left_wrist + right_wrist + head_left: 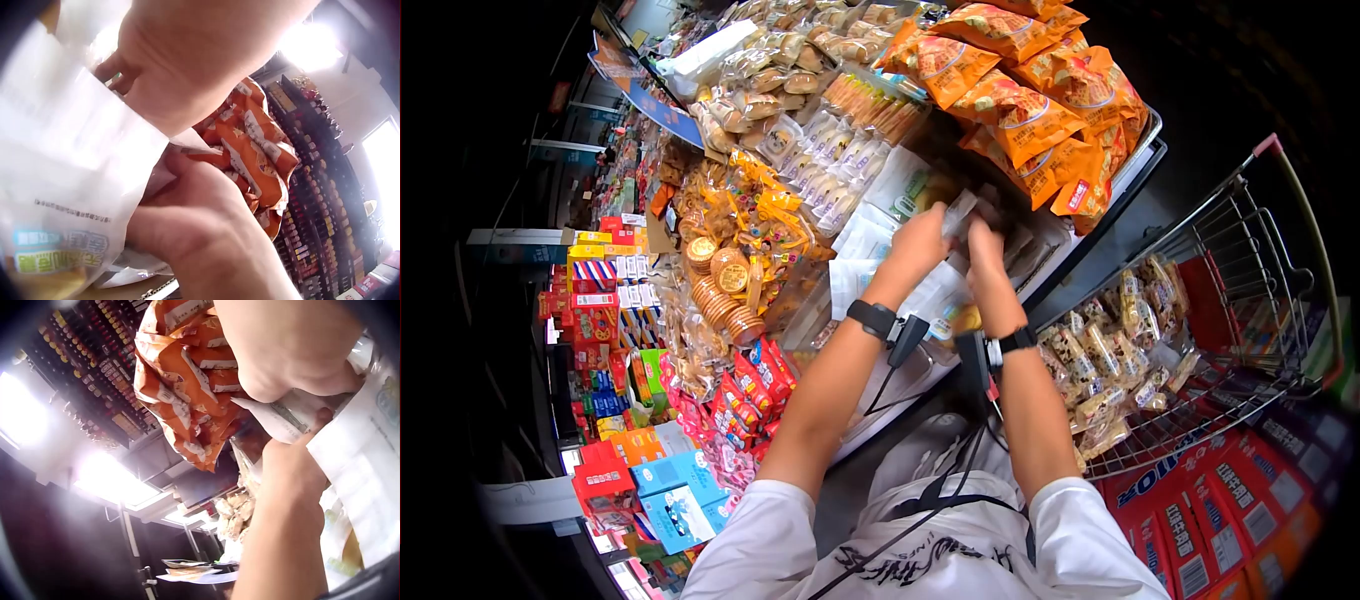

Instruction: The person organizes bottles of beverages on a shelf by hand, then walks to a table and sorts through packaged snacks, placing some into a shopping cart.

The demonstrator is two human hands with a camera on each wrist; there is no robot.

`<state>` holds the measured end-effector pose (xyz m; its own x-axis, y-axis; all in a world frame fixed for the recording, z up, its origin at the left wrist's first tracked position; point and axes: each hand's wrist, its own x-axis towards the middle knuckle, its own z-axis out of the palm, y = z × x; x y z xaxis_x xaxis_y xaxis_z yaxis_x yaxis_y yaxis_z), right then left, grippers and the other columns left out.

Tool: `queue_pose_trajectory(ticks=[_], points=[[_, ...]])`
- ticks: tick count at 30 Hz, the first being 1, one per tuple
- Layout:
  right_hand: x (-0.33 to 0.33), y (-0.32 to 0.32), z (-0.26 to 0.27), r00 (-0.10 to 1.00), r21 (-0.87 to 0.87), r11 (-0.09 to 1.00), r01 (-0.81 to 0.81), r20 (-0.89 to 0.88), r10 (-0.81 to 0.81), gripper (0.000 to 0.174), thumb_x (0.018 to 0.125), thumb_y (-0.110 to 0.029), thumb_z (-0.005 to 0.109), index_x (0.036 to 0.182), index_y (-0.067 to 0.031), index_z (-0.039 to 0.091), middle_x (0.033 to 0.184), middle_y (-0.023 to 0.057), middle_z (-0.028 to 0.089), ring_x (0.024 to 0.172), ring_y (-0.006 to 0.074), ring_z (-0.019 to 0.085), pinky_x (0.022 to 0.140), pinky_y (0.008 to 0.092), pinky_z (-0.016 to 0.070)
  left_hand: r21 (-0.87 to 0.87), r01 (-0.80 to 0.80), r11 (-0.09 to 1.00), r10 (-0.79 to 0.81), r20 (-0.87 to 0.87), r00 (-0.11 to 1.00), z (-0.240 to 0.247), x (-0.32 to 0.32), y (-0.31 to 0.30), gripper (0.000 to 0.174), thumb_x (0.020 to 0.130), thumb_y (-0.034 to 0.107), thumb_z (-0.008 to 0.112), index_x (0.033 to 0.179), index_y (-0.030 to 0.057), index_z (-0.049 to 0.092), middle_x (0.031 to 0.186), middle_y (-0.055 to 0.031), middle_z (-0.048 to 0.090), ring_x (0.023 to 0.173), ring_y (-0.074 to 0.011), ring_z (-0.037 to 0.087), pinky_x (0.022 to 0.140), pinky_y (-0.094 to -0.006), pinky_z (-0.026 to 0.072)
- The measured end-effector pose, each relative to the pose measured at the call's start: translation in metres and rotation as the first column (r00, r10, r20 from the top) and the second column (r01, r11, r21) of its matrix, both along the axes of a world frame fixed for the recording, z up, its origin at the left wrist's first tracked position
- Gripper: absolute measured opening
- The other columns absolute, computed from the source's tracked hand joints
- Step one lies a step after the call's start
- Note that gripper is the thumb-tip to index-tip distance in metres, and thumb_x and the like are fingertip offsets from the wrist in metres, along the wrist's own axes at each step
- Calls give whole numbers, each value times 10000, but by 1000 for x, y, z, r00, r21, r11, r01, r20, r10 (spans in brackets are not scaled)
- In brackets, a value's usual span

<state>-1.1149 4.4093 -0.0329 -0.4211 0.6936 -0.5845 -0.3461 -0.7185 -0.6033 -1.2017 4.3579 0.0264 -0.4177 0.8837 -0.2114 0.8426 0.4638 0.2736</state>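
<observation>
My left hand (917,246) and right hand (986,254) come together over a bin of packaged bread, gripping a white-and-clear plastic packet (961,213) between them. In the right wrist view a pale corner of the packet (275,420) juts out between the two hands, and most of the fingers are hidden. The left wrist view has my left hand (181,69) above and my right hand (200,212) below. Directly beneath the hands lie white bread packets (865,235), one of them (69,137) large in the left wrist view.
Orange snack bags (1030,90) are heaped beyond the right hand. Wrapped cakes fill a wire shopping cart (1250,270) at the right. Yellow-wrapped snacks (735,225) and red packets (755,385) spread to the left, with wrapped buns (785,75) at the back. Red boxes (1210,505) are stacked below the cart.
</observation>
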Motion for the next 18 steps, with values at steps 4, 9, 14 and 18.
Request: queue_pose_trajectory(ticks=[4, 9, 14, 18], points=[[-10, 15, -15, 987, 71, 984, 161, -1, -161, 488, 890, -334, 608, 1271, -33, 559, 1241, 85, 586, 1134, 208, 536, 892, 308, 466, 50, 49, 998, -48, -18, 999, -8, 3, 17, 399, 795, 152, 691, 1129, -6, 539, 982, -255, 637, 973, -442, 592, 826, -470, 478], [-14, 8, -37, 949, 482, 865, 142, 182, -257, 543, 794, -115, 564, 1316, 14, 487, 1365, 267, 447, 1307, 390, 397, 1088, 392, 296, 266, -92, 960, 17, 273, 962, -26, -20, 19, 287, 879, 238, 606, 1021, -9, 576, 986, -277, 624, 977, -469, 571, 800, -491, 466], [-13, -27, -14, 847, 570, 818, -72, 468, -252, 767, 687, -1, 555, 1393, 118, 279, 1414, 332, 328, 1338, 462, 284, 1162, 416, 178, 326, -155, 933, 119, 127, 985, -25, -34, 10, 169, 904, 174, 570, 994, 42, 623, 918, -236, 650, 900, -459, 594, 757, -496, 473], [-12, -30, -20, 846, 530, 833, -160, 509, -161, 813, 661, 39, 549, 1405, 126, 232, 1428, 362, 253, 1349, 496, 218, 1165, 423, 166, 341, -79, 937, 109, -69, 992, 5, -37, 22, 131, 885, 162, 578, 949, 72, 647, 866, -203, 662, 863, -430, 617, 737, -506, 485]])
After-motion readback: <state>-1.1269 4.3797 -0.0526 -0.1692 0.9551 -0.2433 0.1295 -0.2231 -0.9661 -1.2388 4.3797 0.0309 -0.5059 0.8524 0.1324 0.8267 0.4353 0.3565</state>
